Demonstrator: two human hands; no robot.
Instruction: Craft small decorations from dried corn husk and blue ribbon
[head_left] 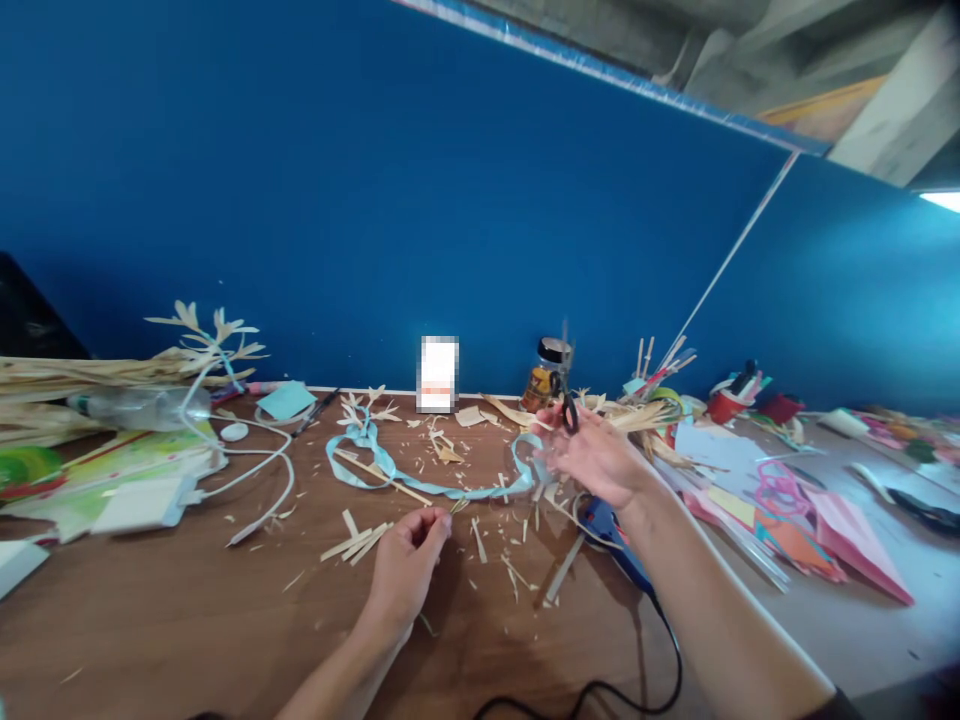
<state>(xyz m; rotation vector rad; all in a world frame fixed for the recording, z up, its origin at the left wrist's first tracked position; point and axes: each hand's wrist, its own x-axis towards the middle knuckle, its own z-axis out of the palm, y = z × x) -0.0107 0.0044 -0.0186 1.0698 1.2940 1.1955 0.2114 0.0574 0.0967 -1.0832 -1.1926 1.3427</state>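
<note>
My left hand [411,560] is low over the brown table, thumb and fingers pinched on a thin pale stick [401,486]. The stick runs back toward a pale husk flower [367,408], whose base is wrapped in light blue ribbon [450,492]. The ribbon loops across the table beyond my left hand, its far end curling beside my right hand. Blurred by motion, my right hand [589,455] is raised with its palm partly turned up. Black-handled scissors [570,410] hang on its fingers, blades pointing up.
A blue glue gun [615,540] with a black cord lies below my right forearm. Behind stands a black-lidded jar [546,375]. Pale scraps and strips [356,542] litter the table [225,620]. White cables and a power adapter [146,503] are left; coloured paper [855,540] lies right.
</note>
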